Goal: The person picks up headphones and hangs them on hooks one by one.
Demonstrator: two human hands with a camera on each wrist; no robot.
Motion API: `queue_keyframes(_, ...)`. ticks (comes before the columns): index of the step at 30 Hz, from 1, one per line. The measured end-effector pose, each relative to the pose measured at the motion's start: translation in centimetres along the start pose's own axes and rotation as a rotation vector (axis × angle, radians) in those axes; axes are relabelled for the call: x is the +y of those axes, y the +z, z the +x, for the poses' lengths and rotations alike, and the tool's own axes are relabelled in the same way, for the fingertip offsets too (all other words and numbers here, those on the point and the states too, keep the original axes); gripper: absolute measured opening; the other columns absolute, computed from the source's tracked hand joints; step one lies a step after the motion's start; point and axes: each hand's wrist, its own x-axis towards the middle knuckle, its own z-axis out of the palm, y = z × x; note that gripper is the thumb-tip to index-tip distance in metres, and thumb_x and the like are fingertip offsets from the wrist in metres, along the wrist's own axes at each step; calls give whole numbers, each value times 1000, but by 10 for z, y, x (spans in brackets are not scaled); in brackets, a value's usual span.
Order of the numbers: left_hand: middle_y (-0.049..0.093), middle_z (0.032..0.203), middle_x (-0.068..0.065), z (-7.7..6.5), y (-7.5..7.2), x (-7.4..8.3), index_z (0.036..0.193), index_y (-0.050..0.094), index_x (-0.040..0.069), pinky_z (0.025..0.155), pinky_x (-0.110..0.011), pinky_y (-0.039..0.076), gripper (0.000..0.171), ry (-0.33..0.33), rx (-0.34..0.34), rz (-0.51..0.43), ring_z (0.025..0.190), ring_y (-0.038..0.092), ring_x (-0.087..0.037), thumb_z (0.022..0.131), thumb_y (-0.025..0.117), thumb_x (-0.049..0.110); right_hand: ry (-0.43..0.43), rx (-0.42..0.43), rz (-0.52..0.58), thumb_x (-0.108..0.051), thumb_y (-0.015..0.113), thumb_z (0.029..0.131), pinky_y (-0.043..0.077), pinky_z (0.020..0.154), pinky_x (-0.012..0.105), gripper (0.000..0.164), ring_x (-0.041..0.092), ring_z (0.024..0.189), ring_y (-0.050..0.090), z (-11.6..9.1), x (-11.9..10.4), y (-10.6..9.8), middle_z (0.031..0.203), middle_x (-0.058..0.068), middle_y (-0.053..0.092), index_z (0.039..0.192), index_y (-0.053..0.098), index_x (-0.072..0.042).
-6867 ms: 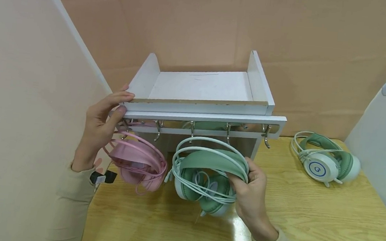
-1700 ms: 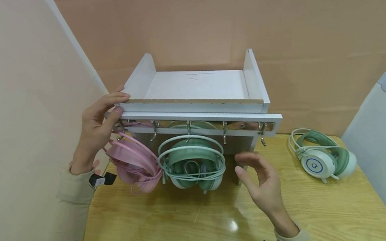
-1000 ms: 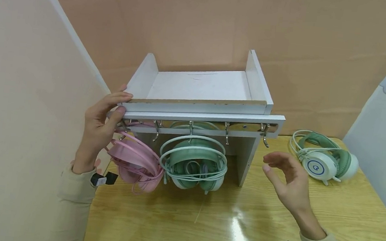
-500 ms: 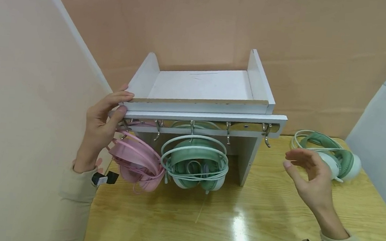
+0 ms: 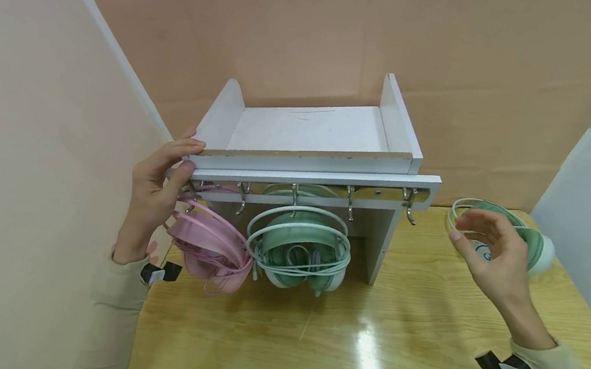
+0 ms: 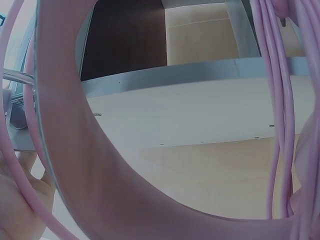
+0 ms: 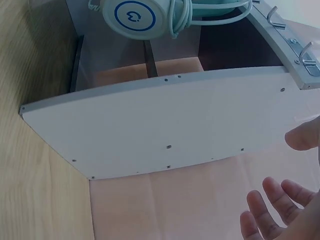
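Observation:
My left hand (image 5: pixel 157 188) grips the left front corner of a white shelf rack (image 5: pixel 324 165), thumb on the hook rail, fingers on top. Below it, pink headphones (image 5: pixel 206 238) hang from the left hook; their headband (image 6: pixel 75 130) fills much of the left wrist view. Mint-green headphones (image 5: pixel 297 239) with coiled cable hang from the middle hook. To the right, my right hand (image 5: pixel 503 263) is in front of another pair of white-and-green headphones (image 5: pixel 541 252) on the table, partly covering it in the head view. The fingers are spread and slightly bent, with nothing between them.
Bare metal hooks (image 5: pixel 350 205) stick out along the rail, including its right end. The rack's white side panel (image 7: pixel 150 125) stands on the wooden table (image 5: pixel 365 348). A brown covered wall (image 5: pixel 312 30) rises behind, with pale panels on both sides.
My right hand has let go of the green headphones, which now hang on the middle hook. It has moved right to the headphones on the table. The left hand stays on the rack.

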Motion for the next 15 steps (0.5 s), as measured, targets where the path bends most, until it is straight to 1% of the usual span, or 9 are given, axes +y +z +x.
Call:
queue_keyframes(3, 76, 130, 4, 0, 0, 0, 123, 70, -12, 129, -45, 41, 25, 3, -4, -4, 150, 52, -35, 101, 58, -10, 15, 3, -11, 13, 69, 91, 53, 90, 9, 43, 4, 108, 68, 6, 0, -3, 116, -11, 72, 133, 63, 6)
queue_keyframes(6, 76, 130, 4, 0, 0, 0, 123, 69, -12, 131, -49, 38, 25, 4, -8, -13, 150, 52, -33, 101, 59, -9, 35, 8, -21, 11, 70, 92, 53, 91, 9, 42, 3, 108, 67, 11, 1, -6, 116, -11, 72, 133, 65, 1)
queue_keyframes(9, 76, 130, 4, 0, 0, 0, 123, 69, -12, 132, -50, 36, 25, 5, -8, -15, 150, 52, -33, 101, 58, -10, 58, 11, -38, 9, 71, 92, 52, 90, 8, 42, 2, 108, 67, 15, 3, -7, 115, -12, 71, 132, 66, -4)
queue_keyframes(13, 76, 130, 4, 0, -1, 0, 123, 69, -12, 130, -46, 39, 25, 5, -5, -11, 150, 53, -32, 101, 58, -9, 80, 11, -59, 6, 74, 92, 51, 89, 7, 41, 0, 107, 66, 23, 6, -8, 114, -17, 70, 130, 67, -10)
queue_keyframes(15, 76, 130, 4, -1, -1, 0, 123, 69, -13, 129, -44, 41, 25, 5, -5, -11, 150, 52, -33, 101, 58, -9, 90, 4, -73, 5, 74, 92, 51, 88, 6, 40, 0, 105, 66, 26, 7, -9, 114, -18, 70, 129, 67, -11)
